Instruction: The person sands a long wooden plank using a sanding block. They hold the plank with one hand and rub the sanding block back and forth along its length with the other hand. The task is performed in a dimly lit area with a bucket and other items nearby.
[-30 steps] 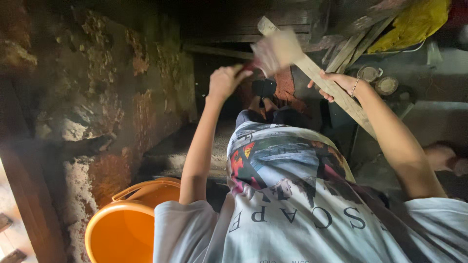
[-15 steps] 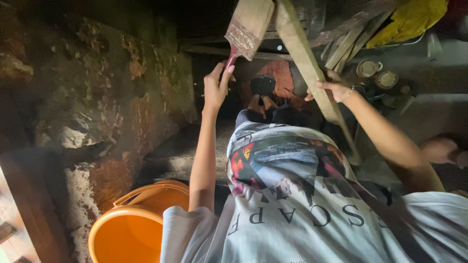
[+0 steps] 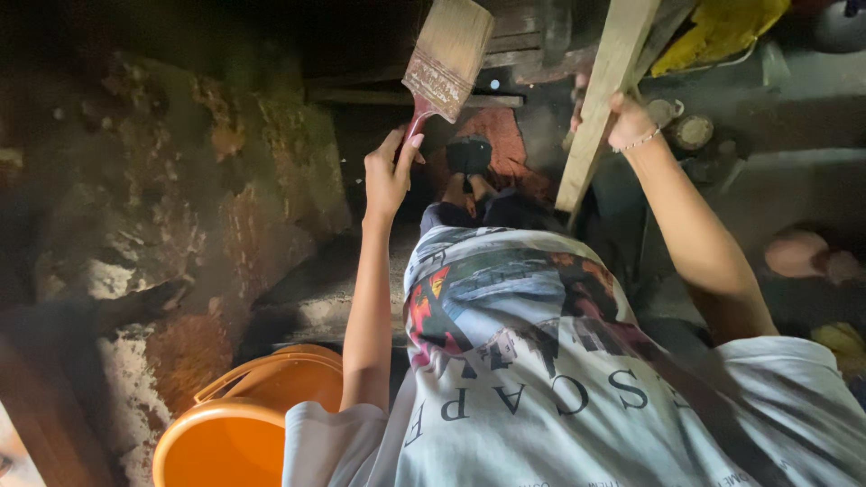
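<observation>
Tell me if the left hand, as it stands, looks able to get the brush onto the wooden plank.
Probably yes. The left hand grips the paintbrush by its red handle, bristles up, and the wooden plank held by the right hand stands just beside it. Nothing visible lies in the gap between them.

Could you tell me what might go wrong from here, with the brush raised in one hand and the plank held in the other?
The left hand pinches the wide paintbrush only by its thin red handle, so it could slip and fall toward the person's shirt. The right hand alone steadies the tilted wooden plank, which might slide or tip. The orange bucket sits close beside the left elbow and could be knocked.
</observation>
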